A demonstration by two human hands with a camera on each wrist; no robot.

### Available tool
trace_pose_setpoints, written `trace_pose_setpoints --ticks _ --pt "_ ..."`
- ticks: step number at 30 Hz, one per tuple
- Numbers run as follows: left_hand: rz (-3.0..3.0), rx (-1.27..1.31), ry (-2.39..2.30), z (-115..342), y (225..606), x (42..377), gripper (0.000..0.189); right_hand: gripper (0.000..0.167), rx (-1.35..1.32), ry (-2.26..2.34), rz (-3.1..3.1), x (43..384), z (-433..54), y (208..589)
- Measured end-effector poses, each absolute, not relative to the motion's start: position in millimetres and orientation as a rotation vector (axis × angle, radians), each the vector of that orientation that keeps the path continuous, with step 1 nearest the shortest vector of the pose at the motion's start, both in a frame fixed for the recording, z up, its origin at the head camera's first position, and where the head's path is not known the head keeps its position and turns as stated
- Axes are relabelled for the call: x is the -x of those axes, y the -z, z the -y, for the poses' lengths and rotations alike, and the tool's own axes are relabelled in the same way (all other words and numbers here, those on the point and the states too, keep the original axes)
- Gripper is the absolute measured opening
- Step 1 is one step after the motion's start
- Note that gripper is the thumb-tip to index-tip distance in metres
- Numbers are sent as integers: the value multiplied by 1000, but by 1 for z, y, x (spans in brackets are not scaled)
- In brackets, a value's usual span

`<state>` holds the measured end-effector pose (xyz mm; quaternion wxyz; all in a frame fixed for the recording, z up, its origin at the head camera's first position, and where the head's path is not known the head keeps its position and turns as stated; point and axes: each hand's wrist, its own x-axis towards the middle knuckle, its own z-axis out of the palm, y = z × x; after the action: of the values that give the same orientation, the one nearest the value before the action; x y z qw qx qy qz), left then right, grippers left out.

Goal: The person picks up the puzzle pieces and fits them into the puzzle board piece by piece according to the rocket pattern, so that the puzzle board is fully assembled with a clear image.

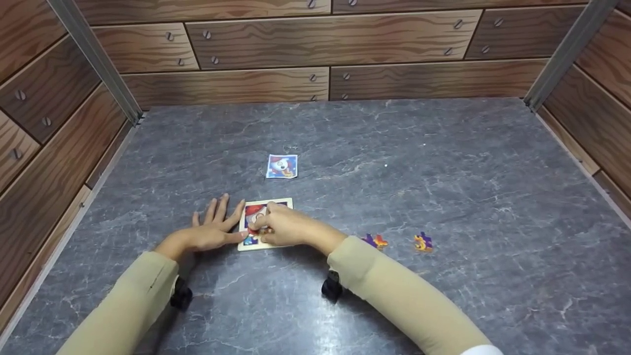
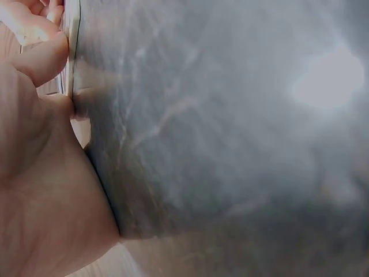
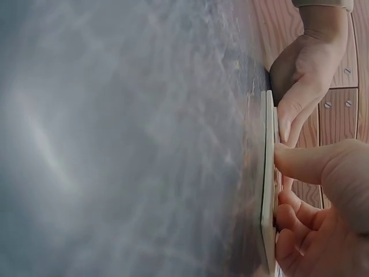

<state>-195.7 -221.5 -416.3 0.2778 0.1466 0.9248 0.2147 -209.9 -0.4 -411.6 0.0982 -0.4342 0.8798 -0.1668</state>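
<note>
A small jigsaw puzzle board with a pale frame lies left of centre in the head view; its edge-on rim shows in the right wrist view. My left hand lies at its left side, fingers spread on the table and thumb on the frame's lower left. Over the board, my right hand has curled fingers and thumb pinching what looks like a puzzle piece, mostly hidden beneath them. Part of a red and white picture shows in the frame. Two loose puzzle pieces, one purple and orange, one purple and yellow, lie to the right.
A small picture card with a white figure on blue lies behind the board. The grey marbled table is bounded by wood-patterned walls at the back and sides. Black wrist cameras hang below both sleeves.
</note>
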Motion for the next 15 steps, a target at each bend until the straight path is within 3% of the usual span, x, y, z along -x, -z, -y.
trace_pose_setpoints --ticks 7,15 --pt "-2488 -378 -572 220 416 195 84 36 1334 502 -2589 212 0 413" --pt "-2488 -377 -571 220 417 195 86 39 1188 648 -2554 215 0 414"
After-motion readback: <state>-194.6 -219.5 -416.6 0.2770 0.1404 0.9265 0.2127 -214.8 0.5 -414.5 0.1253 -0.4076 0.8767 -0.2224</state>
